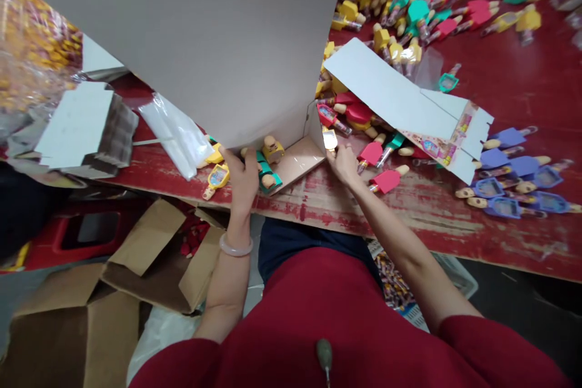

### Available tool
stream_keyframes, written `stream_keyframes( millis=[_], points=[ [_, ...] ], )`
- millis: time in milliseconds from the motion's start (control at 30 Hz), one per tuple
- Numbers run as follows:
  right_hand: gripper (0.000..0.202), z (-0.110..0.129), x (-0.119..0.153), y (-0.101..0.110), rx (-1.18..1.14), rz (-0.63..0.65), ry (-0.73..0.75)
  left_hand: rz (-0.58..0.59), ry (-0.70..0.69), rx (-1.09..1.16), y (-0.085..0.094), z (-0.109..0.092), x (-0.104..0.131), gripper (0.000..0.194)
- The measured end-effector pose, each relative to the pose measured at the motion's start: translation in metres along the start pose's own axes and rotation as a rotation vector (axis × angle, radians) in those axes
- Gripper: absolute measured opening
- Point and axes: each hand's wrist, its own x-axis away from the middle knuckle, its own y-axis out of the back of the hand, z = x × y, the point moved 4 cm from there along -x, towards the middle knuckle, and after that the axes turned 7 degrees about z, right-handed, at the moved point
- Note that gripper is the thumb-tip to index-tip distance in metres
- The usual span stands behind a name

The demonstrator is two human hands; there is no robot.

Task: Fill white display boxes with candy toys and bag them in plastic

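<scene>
My left hand (242, 179), with a pale bangle at the wrist, curls around a green toy (271, 177) with a tan knob, at the left end of an open cardboard box (297, 160). A yellow toy (273, 148) stands beside it in the box. Some of the left fingers' grip is hidden. At the box's right end, my right hand (344, 163) pinches the edge of the side wall, next to a shiny pale yellow piece (330, 139). The box's large grey panel (227, 42) rises close to the camera and hides much behind it.
Red, green and yellow paddle-shaped toys (418, 12) pile up at the back right; purple ones (522, 167) lie at right. A flattened white carton (395, 88) covers some. Left are stacked cartons (75, 124) and plastic bags (175, 133). Open brown boxes (150, 254) stand below the table edge.
</scene>
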Motion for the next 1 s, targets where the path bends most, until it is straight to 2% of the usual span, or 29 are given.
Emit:
stream_keyframes(
  millis=[67,100,200,267,333,400,500,600,667,767,867,1000],
  points=[
    [0.027,-0.005,0.000,0.010,-0.080,0.051,-0.020,-0.004,-0.004,-0.002,0.001,-0.003,0.002,0.057],
    [0.022,-0.014,0.003,0.021,-0.171,0.088,-0.028,-0.007,-0.011,-0.004,0.001,-0.004,0.003,0.056],
    [0.019,-0.049,0.029,0.078,-0.570,0.098,-0.019,-0.009,-0.048,-0.014,-0.001,-0.007,0.004,0.054],
    [0.023,-0.057,0.055,0.119,-0.742,0.023,0.128,-0.014,-0.051,-0.018,-0.002,-0.007,0.003,0.056],
    [0.023,-0.041,0.080,0.142,-0.707,-0.013,0.372,-0.023,-0.036,-0.022,-0.002,-0.005,0.002,0.057],
    [0.024,-0.007,0.098,0.139,-0.502,0.024,0.599,-0.024,-0.029,-0.024,-0.002,-0.004,0.001,0.059],
    [0.035,0.053,0.102,0.100,-0.063,0.195,0.844,-0.003,-0.043,-0.022,-0.001,-0.005,0.000,0.061],
    [0.044,0.093,0.101,0.066,0.318,0.319,1.043,0.015,-0.047,-0.021,-0.001,-0.006,0.000,0.062],
    [0.042,0.107,0.107,0.059,0.491,0.320,1.145,0.011,-0.026,-0.018,-0.002,-0.005,0.001,0.061],
    [0.037,0.113,0.119,0.062,0.629,0.281,1.247,0.003,0.031,-0.007,-0.003,-0.003,0.001,0.059],
    [0.035,0.113,0.116,0.064,0.644,0.294,1.294,0.001,0.008,0.006,-0.004,-0.003,0.001,0.057],
    [0.028,0.128,0.092,0.050,0.515,0.352,1.291,-0.001,-0.059,-0.006,-0.003,-0.002,0.000,0.057]
  ],
)
